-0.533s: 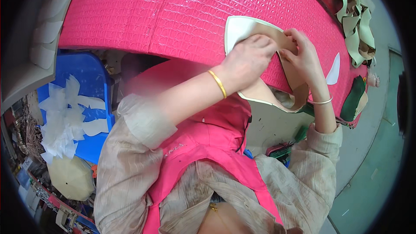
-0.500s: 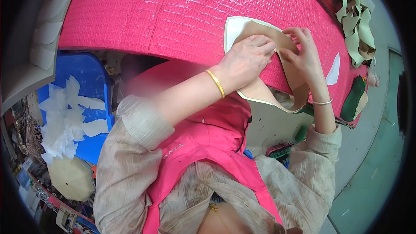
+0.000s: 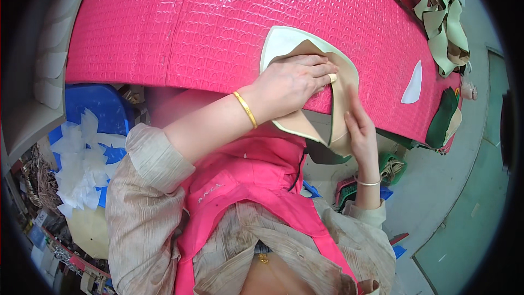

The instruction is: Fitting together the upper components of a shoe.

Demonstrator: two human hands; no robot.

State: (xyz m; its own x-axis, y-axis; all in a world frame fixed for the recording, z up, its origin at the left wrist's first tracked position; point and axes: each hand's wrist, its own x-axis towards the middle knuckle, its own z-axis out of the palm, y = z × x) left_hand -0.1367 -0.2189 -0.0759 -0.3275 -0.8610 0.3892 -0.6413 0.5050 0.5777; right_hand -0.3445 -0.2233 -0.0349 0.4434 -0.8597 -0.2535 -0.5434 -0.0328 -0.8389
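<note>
A cream shoe upper [image 3: 349, 76] with a tan inner face and a white outer border lies bent in a loop on the front edge of the pink table. My left hand [image 3: 297, 84] rests on its left part, fingers together and pressed on the material. A pale cover or nail shows on one fingertip. On the right side, my right hand [image 3: 361, 128] holds the edge of the same upper between thumb and fingers. The lower part of the upper hangs past the table edge. My left palm is hidden.
The table [image 3: 218, 27] has a glossy pink embossed cover. A white pointed piece [image 3: 412, 83] lies on its right, with a heap of cream uppers [image 3: 445, 27] beyond. A blue chair [image 3: 98, 98] at left bears white sheet pieces [image 3: 82, 164]. A green basket [image 3: 392, 168] stands below.
My right hand has come down along the upper's right side, and its fingers have straightened. My left hand stays on the upper. The whole view has shifted slightly.
</note>
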